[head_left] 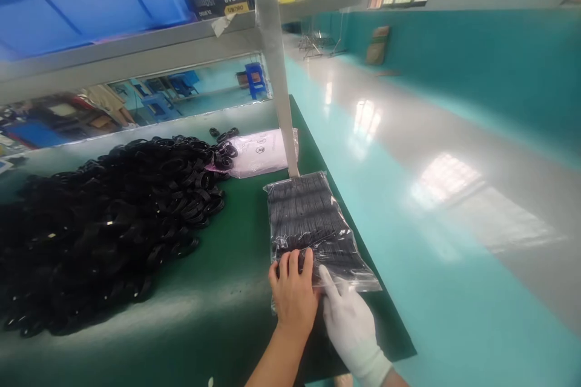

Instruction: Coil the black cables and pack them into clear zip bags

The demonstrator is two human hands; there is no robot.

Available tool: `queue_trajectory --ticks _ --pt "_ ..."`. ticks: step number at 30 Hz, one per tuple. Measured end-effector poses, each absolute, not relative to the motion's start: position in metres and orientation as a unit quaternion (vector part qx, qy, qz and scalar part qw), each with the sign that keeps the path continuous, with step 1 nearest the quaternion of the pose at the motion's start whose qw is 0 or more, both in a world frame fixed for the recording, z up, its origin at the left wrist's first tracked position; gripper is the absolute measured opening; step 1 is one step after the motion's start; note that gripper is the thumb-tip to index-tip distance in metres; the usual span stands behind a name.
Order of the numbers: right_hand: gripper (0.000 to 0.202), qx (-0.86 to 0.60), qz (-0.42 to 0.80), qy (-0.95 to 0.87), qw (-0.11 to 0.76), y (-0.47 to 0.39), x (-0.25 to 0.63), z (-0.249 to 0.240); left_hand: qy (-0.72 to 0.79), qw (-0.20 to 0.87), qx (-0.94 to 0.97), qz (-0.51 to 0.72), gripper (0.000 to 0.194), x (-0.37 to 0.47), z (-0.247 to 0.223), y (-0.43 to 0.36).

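A clear plastic bag packed with rows of thin black pieces lies flat on the green tabletop, close to its right edge. My left hand is bare and rests on the bag's near end, fingers spread over the plastic. Beside it, my right hand wears a white glove; its index finger is stretched out onto the bag's near edge, and its other fingers are partly hidden below. A large heap of black rings covers the left of the table.
A pinkish-white plastic packet lies behind the bag, with some rings on it. A metal post rises there, holding a shelf with a blue bin and a dark box.
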State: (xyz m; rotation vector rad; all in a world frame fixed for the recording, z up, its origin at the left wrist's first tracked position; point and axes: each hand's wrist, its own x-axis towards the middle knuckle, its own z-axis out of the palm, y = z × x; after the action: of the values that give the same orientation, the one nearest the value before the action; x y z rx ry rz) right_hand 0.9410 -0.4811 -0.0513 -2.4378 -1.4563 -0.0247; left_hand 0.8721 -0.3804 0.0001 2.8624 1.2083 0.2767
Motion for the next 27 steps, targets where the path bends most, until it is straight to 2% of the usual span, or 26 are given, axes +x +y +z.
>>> queue_trajectory --ticks 5,14,19,21,24,27 --pt "0.059 -0.850 0.017 -0.495 0.179 -0.483 0.943 -0.051 0.358 0.028 0.931 0.069 0.070 0.857 0.008 -0.376" --pt "0.057 -0.849 -0.021 -0.513 0.123 -0.480 0.941 -0.046 0.384 0.026 0.920 0.073 0.063 0.865 0.007 -0.371" --pt "0.055 -0.847 0.003 -0.500 0.178 -0.486 0.944 -0.051 0.366 0.041 0.926 0.086 0.072 0.845 0.010 -0.377" --pt "0.052 -0.846 0.006 -0.488 0.214 -0.492 0.944 -0.051 0.385 0.018 0.918 0.093 0.066 0.824 0.009 -0.383" --pt "0.042 -0.814 -0.007 -0.522 0.255 -0.497 0.933 -0.046 0.461 -0.004 0.881 0.107 0.045 0.794 0.005 -0.392" --pt "0.043 -0.771 0.027 -0.586 0.249 -0.493 0.915 -0.038 0.524 0.031 0.847 0.086 0.022 0.781 -0.001 -0.397"
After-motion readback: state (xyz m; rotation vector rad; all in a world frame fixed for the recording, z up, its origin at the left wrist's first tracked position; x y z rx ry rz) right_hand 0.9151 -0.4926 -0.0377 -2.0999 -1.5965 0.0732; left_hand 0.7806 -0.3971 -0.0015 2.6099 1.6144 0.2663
